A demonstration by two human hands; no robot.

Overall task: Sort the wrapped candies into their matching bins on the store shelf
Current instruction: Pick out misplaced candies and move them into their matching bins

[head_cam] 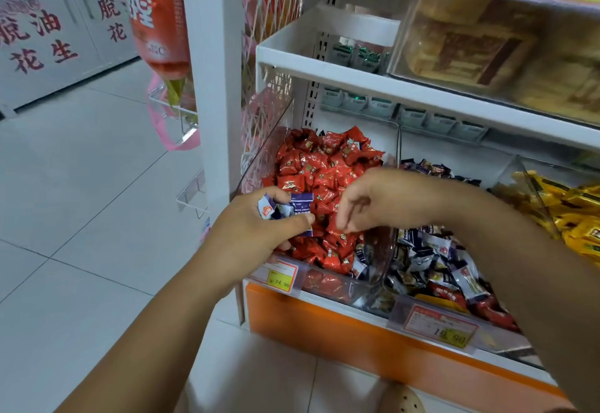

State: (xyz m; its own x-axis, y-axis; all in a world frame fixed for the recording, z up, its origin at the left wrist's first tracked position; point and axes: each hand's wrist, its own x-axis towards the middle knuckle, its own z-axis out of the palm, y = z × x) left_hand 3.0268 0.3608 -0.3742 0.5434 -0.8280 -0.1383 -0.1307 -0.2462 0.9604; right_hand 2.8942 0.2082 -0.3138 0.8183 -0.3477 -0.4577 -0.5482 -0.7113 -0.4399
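Shelf [357, 78] in a shop aisle, white w/ an orange base, lower tier split into three clear bins: red bin [263, 156] at left, dark bin [378, 299] in the middle, yellow bin [535, 192] at right. Both arms of a person reach in from below, over the red bin.

L hand [259, 224], on the aisle side, grips a small bunch of purple candies [300, 206], fingers and thumb curled round them, just above the heap of red candies [324, 166]. R hand [367, 205] hangs beside it over the same bin, fingers bent down toward the heap. Whether the tips pinch a wrapper or nothing can't be told from this angle.

Sorting looks partway done, at a guess: the purple candies are in hand, not yet dropped in any bin. Left to do: at least two dark wrappers [358, 255] lie at the red bin's front R corner, next to the divider [381, 250], and red strays [449, 295] sit at the dark bin's front, near its price tag [441, 326].

Which bin the purple ones belong in isn't certain; the dark bin seems the likely match. Yellow bin looks unmixed as far as it shows, but much of it is cut off by the arm and frame edge. Red-bin tag [281, 274] reads 24.90.
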